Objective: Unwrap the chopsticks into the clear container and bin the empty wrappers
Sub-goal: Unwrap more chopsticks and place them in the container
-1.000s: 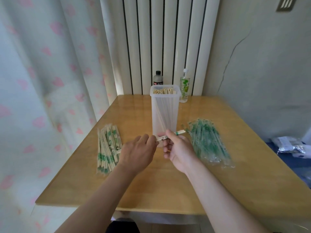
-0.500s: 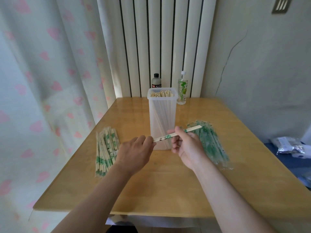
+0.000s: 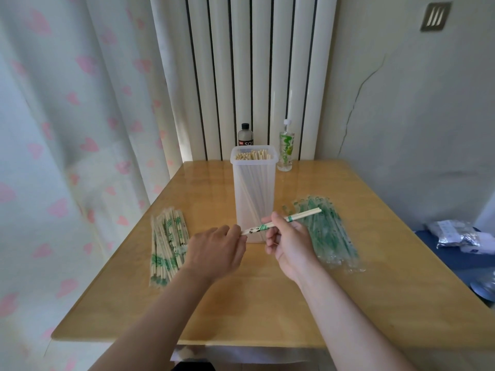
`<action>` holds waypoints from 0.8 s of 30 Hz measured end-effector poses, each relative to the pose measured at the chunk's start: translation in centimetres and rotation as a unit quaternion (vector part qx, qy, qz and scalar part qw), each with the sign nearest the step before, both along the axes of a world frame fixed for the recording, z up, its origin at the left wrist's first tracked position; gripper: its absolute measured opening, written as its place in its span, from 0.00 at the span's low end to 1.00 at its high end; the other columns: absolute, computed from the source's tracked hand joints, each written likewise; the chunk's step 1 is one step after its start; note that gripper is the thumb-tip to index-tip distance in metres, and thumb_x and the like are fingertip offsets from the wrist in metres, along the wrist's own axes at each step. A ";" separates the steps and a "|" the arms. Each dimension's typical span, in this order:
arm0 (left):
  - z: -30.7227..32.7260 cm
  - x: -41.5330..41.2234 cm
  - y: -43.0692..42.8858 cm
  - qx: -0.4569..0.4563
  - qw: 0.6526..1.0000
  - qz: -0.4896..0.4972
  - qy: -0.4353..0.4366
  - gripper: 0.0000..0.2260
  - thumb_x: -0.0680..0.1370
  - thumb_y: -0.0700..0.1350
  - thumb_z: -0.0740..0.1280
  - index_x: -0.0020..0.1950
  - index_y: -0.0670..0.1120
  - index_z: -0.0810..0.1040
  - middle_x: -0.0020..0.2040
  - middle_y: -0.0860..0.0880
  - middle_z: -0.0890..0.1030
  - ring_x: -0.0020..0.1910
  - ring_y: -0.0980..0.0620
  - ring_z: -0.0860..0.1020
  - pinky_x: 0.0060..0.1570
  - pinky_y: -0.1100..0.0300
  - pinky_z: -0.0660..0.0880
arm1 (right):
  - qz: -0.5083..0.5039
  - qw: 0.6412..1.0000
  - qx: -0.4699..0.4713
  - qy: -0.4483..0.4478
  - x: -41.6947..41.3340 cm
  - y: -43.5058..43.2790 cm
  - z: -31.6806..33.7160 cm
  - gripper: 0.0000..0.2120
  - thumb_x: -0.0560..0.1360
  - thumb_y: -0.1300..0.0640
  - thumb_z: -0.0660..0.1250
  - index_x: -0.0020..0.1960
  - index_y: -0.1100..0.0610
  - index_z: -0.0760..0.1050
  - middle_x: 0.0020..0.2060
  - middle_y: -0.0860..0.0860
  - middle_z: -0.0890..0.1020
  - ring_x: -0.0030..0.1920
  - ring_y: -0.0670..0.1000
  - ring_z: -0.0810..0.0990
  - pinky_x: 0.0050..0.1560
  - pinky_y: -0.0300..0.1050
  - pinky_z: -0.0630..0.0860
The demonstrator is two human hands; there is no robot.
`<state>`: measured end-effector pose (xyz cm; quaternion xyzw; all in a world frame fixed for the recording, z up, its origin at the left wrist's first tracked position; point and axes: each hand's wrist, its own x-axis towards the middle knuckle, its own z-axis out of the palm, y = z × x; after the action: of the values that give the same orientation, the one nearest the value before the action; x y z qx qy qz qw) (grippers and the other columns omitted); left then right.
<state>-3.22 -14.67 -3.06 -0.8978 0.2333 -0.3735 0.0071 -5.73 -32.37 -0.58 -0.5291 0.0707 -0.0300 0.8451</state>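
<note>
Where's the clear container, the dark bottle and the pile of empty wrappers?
clear container (image 3: 253, 194): head view, front wall.
dark bottle (image 3: 245, 136): head view, its body.
empty wrappers (image 3: 332, 236): head view, middle of pile.

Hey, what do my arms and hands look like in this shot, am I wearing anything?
Nothing worn that shows. The left forearm and right forearm are bare down to the bottom edge of the picture, no sleeves. The left grip and right grip are bare hands: no gloves, and no watch, bracelet or ring in view.
</note>
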 end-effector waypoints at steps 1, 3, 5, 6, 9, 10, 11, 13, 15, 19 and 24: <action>0.2 0.0 -0.4 -0.003 1.000 0.019 0.013 0.18 0.78 0.58 0.57 0.43 0.47 0.78 0.29 0.50 0.75 0.24 0.45 0.75 0.25 0.59 0.67 | 0.003 1.000 0.000 0.003 -0.1 0.3 -0.1 0.13 0.84 0.57 0.63 0.51 0.68 0.80 0.28 0.52 0.74 0.27 0.49 0.71 0.27 0.42 0.67; 0.4 -0.2 -1.5 -0.015 0.999 0.031 0.026 0.21 0.75 0.61 0.56 0.47 0.46 0.78 0.31 0.48 0.77 0.27 0.44 0.76 0.32 0.54 0.72 | 0.008 1.000 -0.005 0.007 -0.4 0.6 -0.3 0.13 0.84 0.57 0.63 0.52 0.67 0.79 0.28 0.52 0.75 0.27 0.49 0.71 0.27 0.42 0.67; 0.8 -0.4 -2.7 -0.045 0.998 0.014 0.046 0.21 0.77 0.61 0.53 0.50 0.46 0.76 0.35 0.48 0.78 0.31 0.43 0.77 0.33 0.54 0.73 | 0.006 1.000 -0.005 0.012 -0.6 0.7 -0.3 0.13 0.84 0.57 0.63 0.50 0.65 0.80 0.29 0.53 0.75 0.27 0.49 0.72 0.28 0.43 0.67; 1.0 -0.6 -3.2 -0.053 0.997 0.004 0.051 0.20 0.78 0.60 0.51 0.49 0.47 0.75 0.35 0.48 0.77 0.30 0.44 0.77 0.29 0.56 0.72 | 0.001 1.000 -0.003 0.014 -0.7 0.6 -0.3 0.13 0.84 0.56 0.64 0.49 0.64 0.80 0.29 0.53 0.75 0.27 0.49 0.72 0.28 0.43 0.67; 1.6 -1.2 -4.1 -0.022 0.999 -0.006 0.022 0.17 0.80 0.56 0.53 0.40 0.49 0.73 0.29 0.51 0.74 0.22 0.47 0.74 0.22 0.62 0.63 | -0.026 0.999 0.017 0.010 -1.0 -0.6 0.2 0.15 0.84 0.52 0.64 0.50 0.64 0.80 0.28 0.52 0.73 0.27 0.49 0.71 0.28 0.44 0.66; 1.7 -1.3 -4.1 -0.015 1.000 -0.006 0.016 0.17 0.80 0.56 0.54 0.39 0.49 0.73 0.29 0.52 0.73 0.21 0.47 0.72 0.22 0.63 0.63 | -0.040 0.999 0.026 0.009 -1.0 -1.3 0.4 0.15 0.84 0.52 0.64 0.52 0.64 0.80 0.28 0.52 0.73 0.27 0.49 0.70 0.28 0.44 0.66; 1.8 -1.2 -4.0 -0.009 1.000 -0.008 0.010 0.17 0.81 0.56 0.54 0.39 0.49 0.73 0.28 0.52 0.72 0.21 0.48 0.72 0.21 0.63 0.63 | -0.054 0.998 0.032 0.010 -1.1 -2.1 0.6 0.16 0.84 0.52 0.63 0.52 0.63 0.81 0.28 0.52 0.73 0.27 0.49 0.70 0.28 0.44 0.65; 1.8 -1.0 -3.8 0.003 1.000 -0.011 -0.004 0.18 0.81 0.58 0.55 0.39 0.49 0.74 0.28 0.52 0.72 0.20 0.48 0.71 0.22 0.64 0.63 | -0.083 0.996 0.041 0.008 -1.3 -3.5 0.9 0.16 0.85 0.53 0.62 0.51 0.63 0.81 0.27 0.51 0.73 0.26 0.48 0.69 0.28 0.43 0.65; 1.9 -0.9 -3.6 0.009 1.000 -0.007 -0.009 0.20 0.81 0.59 0.54 0.38 0.49 0.75 0.27 0.53 0.71 0.20 0.49 0.70 0.23 0.64 0.62 | -0.113 0.992 0.054 -0.001 -1.4 -4.8 1.1 0.15 0.85 0.53 0.61 0.49 0.63 0.80 0.27 0.51 0.73 0.26 0.48 0.69 0.27 0.43 0.64; 2.3 -0.6 -2.9 0.009 1.000 0.003 -0.013 0.21 0.82 0.59 0.54 0.35 0.49 0.74 0.26 0.53 0.70 0.19 0.50 0.67 0.25 0.67 0.58 | -0.161 0.985 0.057 -0.006 -1.9 -7.5 1.6 0.15 0.86 0.54 0.60 0.48 0.63 0.78 0.27 0.51 0.74 0.25 0.49 0.70 0.26 0.44 0.66; 3.5 -0.2 -2.7 -0.022 0.998 0.050 -0.014 0.22 0.82 0.56 0.55 0.33 0.47 0.71 0.25 0.53 0.69 0.19 0.49 0.63 0.27 0.67 0.58 | -0.213 0.975 0.058 -0.015 -2.6 -10.0 1.6 0.15 0.86 0.54 0.60 0.47 0.64 0.77 0.27 0.53 0.74 0.25 0.49 0.71 0.26 0.44 0.66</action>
<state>-3.46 -17.39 0.47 -0.9030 0.1798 -0.3900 0.0095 -8.29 -42.35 0.97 -0.4514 0.1709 -0.2129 0.8495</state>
